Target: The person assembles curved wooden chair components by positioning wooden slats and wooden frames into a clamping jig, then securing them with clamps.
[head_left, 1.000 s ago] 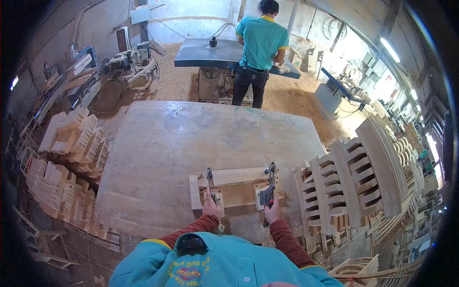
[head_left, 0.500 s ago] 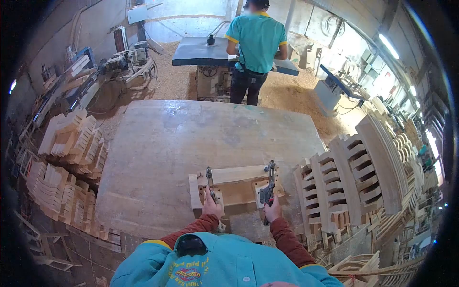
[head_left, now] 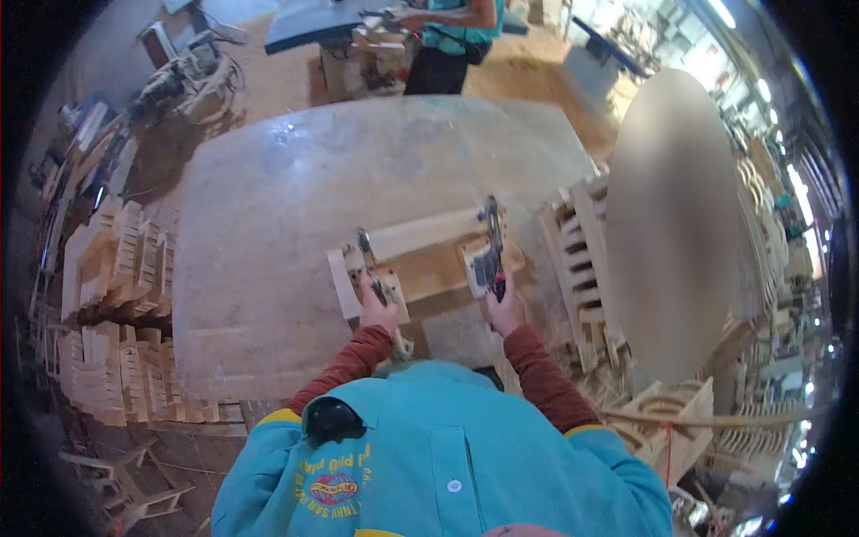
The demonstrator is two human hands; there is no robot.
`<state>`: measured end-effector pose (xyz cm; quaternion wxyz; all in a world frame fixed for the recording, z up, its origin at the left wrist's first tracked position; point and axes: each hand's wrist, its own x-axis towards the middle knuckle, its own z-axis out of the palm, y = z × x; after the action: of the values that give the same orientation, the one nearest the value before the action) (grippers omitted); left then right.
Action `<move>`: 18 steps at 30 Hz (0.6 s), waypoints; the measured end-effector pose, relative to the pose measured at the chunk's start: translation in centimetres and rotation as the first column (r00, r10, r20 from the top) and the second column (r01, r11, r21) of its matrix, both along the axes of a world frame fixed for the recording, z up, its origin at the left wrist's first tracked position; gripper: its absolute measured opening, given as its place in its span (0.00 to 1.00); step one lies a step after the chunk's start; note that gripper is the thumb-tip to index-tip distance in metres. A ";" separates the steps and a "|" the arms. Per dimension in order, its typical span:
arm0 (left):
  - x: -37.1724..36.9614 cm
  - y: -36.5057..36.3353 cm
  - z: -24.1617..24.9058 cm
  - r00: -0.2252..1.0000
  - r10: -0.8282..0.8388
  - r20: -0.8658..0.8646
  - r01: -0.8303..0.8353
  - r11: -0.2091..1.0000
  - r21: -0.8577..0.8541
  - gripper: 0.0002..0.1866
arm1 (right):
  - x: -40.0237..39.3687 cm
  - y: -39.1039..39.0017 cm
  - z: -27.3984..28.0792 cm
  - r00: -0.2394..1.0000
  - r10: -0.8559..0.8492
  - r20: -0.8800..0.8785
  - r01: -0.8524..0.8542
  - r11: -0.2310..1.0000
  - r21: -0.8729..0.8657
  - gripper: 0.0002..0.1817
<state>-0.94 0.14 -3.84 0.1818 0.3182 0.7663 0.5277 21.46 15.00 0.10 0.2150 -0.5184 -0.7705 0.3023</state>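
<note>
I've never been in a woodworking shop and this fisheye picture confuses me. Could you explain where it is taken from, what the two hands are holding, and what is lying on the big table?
The picture comes from a camera worn on a person's head, looking forward and down, so the teal shirt at the bottom is their own. Their left hand grips the handle of one metal clamp, and their right hand grips a second clamp. Both clamps sit on a wooden jig with a pale board lying across it, at the near edge of a large worn table. Stacks of wooden parts stand on the left, more on the right. Another person stands at a machine beyond the table.
</note>
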 end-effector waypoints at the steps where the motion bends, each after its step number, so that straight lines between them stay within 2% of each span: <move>1: 0.1 -0.9 -0.1 0.998 -0.056 0.018 0.057 0.997 -0.050 0.44 | 0.3 -0.6 -0.1 1.000 -0.012 -0.004 0.012 1.000 0.000 0.31; 2: 0.5 -2.0 0.4 0.993 -0.111 0.043 0.114 0.989 -0.098 0.44 | 0.9 -1.3 -0.3 1.000 -0.023 -0.005 0.023 1.000 0.000 0.30; 4: 0.9 -3.8 1.7 0.962 -0.236 0.135 0.248 0.966 -0.076 0.43 | 1.0 -2.0 0.5 0.998 -0.058 -0.010 0.057 0.997 -0.061 0.30; 6: 2.0 -4.6 4.8 0.903 -0.203 0.379 0.274 0.951 -0.144 0.42 | 0.5 -1.9 1.6 0.995 -0.102 -0.016 0.097 0.978 -0.182 0.29; 7: 2.4 -4.6 5.9 0.857 -0.171 0.487 0.287 0.942 -0.176 0.41 | 0.5 -1.7 1.2 0.995 -0.088 -0.046 0.081 0.986 -0.146 0.29; 8: 2.4 -4.5 5.9 0.889 -0.167 0.426 0.279 0.936 -0.216 0.39 | 0.5 -1.4 0.8 0.994 -0.073 -0.077 0.064 0.992 -0.108 0.29; 11: 2.1 -4.0 5.2 0.853 -0.223 0.471 0.327 0.933 -0.151 0.37 | 0.7 0.3 -0.9 0.996 -0.035 -0.084 0.039 0.999 0.036 0.28; 12: 2.2 -3.9 3.4 0.881 -0.248 0.404 0.342 0.923 -0.178 0.39 | 0.8 1.0 -1.3 0.997 -0.021 -0.070 0.027 0.996 0.086 0.28; 14: 2.3 -3.5 -1.0 0.919 -0.293 0.262 0.355 0.905 -0.235 0.43 | 0.2 2.9 0.2 0.999 -0.036 -0.025 0.035 0.999 -0.030 0.27; 15: 2.4 -2.7 0.4 0.905 -0.304 0.298 0.383 0.887 -0.257 0.44 | -0.2 4.2 0.7 0.999 -0.040 -0.006 0.040 0.996 -0.084 0.27; 17: 2.3 -1.1 -2.5 0.851 -0.385 0.357 0.445 0.890 -0.099 0.45 | -0.4 6.8 -0.8 0.999 0.002 -0.044 0.001 0.998 0.067 0.26; 18: 2.6 -0.2 -1.7 0.827 -0.399 0.395 0.453 0.890 -0.050 0.45 | -0.4 8.2 -1.3 0.998 0.023 -0.063 -0.013 0.989 0.144 0.26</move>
<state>1.62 -0.04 -5.51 0.4600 0.3609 0.6623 0.4685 21.04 23.17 -1.22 0.2737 -0.4846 -0.7876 0.2646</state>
